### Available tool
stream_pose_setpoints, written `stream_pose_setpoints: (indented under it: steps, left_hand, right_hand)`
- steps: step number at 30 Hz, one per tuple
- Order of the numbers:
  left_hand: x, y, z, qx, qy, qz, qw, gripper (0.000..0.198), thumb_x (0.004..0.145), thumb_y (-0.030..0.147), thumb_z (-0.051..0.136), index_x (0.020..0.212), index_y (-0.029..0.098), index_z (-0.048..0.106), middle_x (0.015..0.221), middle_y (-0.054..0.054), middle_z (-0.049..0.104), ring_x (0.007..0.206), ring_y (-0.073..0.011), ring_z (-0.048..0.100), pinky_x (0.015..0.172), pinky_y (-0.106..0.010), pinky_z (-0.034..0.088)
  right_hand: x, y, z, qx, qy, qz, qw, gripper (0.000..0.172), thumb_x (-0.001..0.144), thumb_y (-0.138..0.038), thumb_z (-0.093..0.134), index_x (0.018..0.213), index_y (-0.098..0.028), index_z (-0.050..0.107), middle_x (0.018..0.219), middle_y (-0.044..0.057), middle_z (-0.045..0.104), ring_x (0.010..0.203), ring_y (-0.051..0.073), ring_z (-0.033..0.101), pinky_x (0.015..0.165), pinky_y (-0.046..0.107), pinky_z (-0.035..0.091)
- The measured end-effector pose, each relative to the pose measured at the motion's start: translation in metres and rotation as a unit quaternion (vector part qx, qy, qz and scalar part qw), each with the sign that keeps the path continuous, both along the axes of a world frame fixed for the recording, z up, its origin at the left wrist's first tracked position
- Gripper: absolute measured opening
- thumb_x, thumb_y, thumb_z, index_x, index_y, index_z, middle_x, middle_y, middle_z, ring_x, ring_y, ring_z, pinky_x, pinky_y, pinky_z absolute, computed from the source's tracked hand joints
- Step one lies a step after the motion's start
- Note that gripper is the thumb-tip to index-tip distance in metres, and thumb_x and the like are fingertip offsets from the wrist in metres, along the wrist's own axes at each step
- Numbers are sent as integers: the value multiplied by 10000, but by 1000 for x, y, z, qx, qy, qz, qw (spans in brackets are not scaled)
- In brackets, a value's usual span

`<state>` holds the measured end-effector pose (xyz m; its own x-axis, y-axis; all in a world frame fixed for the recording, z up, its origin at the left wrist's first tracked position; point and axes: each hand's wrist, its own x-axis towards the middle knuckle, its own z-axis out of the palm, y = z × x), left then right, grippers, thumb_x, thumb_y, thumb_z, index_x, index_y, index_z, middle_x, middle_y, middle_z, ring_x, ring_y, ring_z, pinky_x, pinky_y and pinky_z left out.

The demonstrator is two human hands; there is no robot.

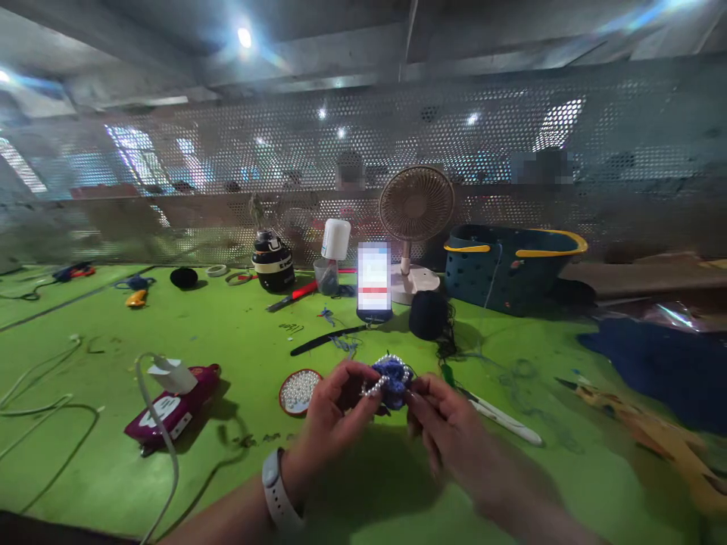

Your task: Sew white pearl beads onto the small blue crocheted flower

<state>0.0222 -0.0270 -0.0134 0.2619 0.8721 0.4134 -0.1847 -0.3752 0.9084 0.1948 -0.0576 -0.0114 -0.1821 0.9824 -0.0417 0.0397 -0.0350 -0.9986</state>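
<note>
A small blue knitted piece (394,384) trimmed with a string of white pearl beads (377,387) is held up over the table. My left hand (344,405), with a white watch on its wrist, pinches the piece and its beads from the left. From the right, the fingertips of my right hand (440,416) are closed at the edge of the knitted piece; whether a needle or thread is between them is too small to make out. Just left of my left hand sits a red-rimmed dish (300,391) of loose pearl beads. White-handled scissors (505,418) lie beyond my right hand.
A lit phone (373,281) stands ahead, with a fan (416,208) behind it. Dark yarn (429,315) and a teal basket (500,272) are to the right. A maroon power strip (173,405) with trailing cable lies left. A black jug (273,263) stands farther back.
</note>
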Motion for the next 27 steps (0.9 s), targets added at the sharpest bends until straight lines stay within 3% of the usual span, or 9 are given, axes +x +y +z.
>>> stream_pose_setpoints:
  steps: [4,9,13,19,24,27]
  left_hand:
    - [-1,-1,3,30,43,11,999,112,838,200,646,922,147,596,792,-32,648,668,-108,648,618,-199,556]
    - [-1,1,4,45,70,64,994,112,816,197,650,902,143,604,737,-25,637,608,-104,613,557,-199,523]
    - [-1,3,1,35,81,75,993,126,827,223,638,921,148,599,755,-31,653,619,-114,630,567,-214,535]
    - [-1,4,0,53,118,87,988,118,834,231,623,915,147,601,755,-37,659,603,-117,624,548,-227,535]
    - [-1,4,-2,148,184,89,968,122,814,141,617,934,159,619,773,-39,688,596,-118,625,540,-228,520]
    - [-1,7,-8,226,215,85,946,176,796,73,604,942,171,621,769,-29,705,629,-128,649,565,-226,518]
  right_hand:
    - [6,14,-5,-52,70,23,996,465,722,-613,683,832,-181,550,618,-23,635,380,73,505,368,187,392]
    - [14,26,-1,-35,64,-25,997,438,584,-524,822,693,-156,608,550,-35,589,500,88,529,507,215,420]
    - [18,26,2,-7,12,8,1000,409,675,-523,765,822,-165,633,688,4,654,649,139,590,637,270,455]
    - [9,14,4,42,24,-20,999,333,837,-457,634,962,-202,461,823,32,672,756,170,611,725,312,471]
    - [7,-2,18,79,-41,-2,996,349,937,-363,471,1230,-210,356,977,65,672,852,188,613,791,349,468]
    - [8,-3,20,106,-98,23,989,337,952,-385,445,1230,-201,396,901,59,678,832,197,626,773,350,475]
